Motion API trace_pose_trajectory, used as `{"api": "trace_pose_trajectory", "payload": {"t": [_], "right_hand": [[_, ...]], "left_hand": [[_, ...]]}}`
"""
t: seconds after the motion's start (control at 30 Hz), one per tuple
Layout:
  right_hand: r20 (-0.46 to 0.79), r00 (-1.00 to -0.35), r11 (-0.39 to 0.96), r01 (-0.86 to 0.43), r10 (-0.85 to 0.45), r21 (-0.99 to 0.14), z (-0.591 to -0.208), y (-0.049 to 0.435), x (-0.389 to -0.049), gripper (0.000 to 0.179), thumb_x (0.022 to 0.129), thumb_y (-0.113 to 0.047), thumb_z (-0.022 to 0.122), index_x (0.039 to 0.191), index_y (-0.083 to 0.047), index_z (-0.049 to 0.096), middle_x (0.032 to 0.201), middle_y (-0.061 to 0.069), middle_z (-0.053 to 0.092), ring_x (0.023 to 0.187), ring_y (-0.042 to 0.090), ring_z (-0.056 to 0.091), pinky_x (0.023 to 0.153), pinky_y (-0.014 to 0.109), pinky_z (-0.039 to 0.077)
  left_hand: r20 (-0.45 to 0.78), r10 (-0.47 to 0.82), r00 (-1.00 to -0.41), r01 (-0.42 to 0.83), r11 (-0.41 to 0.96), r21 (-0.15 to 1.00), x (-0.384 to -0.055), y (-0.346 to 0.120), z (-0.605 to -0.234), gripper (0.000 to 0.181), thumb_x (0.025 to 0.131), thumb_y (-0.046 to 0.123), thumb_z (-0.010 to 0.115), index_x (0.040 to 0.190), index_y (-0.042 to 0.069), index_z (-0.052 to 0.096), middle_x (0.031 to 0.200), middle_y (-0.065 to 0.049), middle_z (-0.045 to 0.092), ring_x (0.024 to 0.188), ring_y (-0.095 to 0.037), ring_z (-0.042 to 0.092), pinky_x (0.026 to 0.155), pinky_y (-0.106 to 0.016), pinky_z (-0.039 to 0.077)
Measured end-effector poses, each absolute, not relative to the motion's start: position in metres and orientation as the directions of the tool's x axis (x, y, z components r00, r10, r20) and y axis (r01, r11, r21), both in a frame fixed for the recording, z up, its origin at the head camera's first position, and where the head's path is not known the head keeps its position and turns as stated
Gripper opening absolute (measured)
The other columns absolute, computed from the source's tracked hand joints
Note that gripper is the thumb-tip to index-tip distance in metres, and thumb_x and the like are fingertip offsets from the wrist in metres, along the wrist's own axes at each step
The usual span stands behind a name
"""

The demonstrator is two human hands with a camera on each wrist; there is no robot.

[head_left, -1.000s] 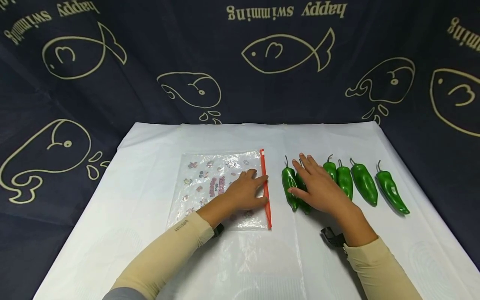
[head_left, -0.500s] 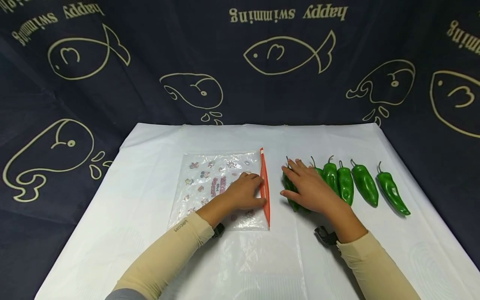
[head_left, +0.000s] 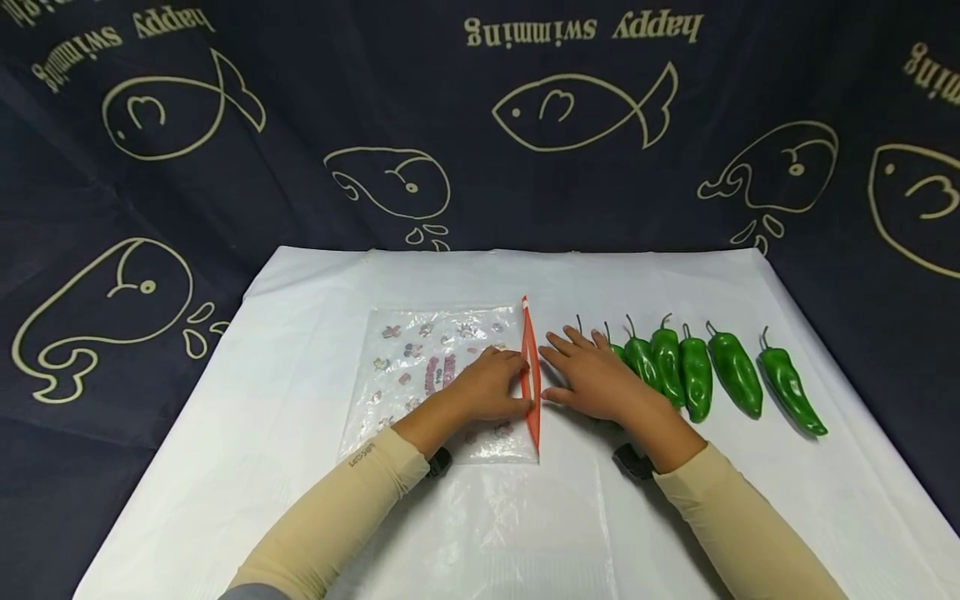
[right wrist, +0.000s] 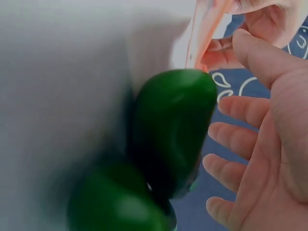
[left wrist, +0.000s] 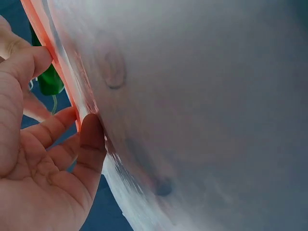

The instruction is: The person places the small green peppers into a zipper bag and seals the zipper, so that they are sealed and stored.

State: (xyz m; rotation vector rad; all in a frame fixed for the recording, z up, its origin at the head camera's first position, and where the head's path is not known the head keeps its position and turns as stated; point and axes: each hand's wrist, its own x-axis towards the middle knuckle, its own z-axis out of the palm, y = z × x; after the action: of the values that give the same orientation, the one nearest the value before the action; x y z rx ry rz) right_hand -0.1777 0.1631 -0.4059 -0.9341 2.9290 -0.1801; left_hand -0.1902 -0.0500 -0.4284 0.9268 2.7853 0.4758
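Observation:
A clear zip bag with small printed figures lies flat, its red zip edge facing right and gaping slightly. My left hand grips that edge, thumb and fingertips against the red strip in the left wrist view. Between the bag and a row of green chili peppers, my right hand hovers with spread fingers, fingertips close to the red edge. It covers much of the leftmost peppers. In the right wrist view, a green pepper stands beside the fingers, which hold nothing.
A white cloth covers the table. A dark curtain with fish and whale outlines hangs behind it. The rightmost pepper lies slightly apart from the others, towards the table's right side.
My right hand has moved left from over the peppers to near the bag's edge. My left fingers have drawn in at the zip edge, and the red strips have parted.

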Motion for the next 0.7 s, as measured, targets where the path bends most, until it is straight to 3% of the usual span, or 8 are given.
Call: {"api": "trace_pose_trajectory", "payload": {"t": [0.7], "right_hand": [[-0.080,-0.824,0.828,-0.557,-0.561,-0.061,-0.4164,0.1533,-0.1865,0.071,0.090,-0.048,0.067,0.147,-0.010,0.050,0.155,0.014,0.039,0.145,0.044,0.023,0.112,0.066,0.015]], "left_hand": [[-0.105,0.590,-0.801,0.536,0.784,0.314,-0.1875,-0.0492,-0.4258,0.063,0.084,0.041,0.072,0.136,0.008,0.057,0.145,-0.007,0.051,0.132,-0.028,0.043,0.108,-0.037,0.038]]}}
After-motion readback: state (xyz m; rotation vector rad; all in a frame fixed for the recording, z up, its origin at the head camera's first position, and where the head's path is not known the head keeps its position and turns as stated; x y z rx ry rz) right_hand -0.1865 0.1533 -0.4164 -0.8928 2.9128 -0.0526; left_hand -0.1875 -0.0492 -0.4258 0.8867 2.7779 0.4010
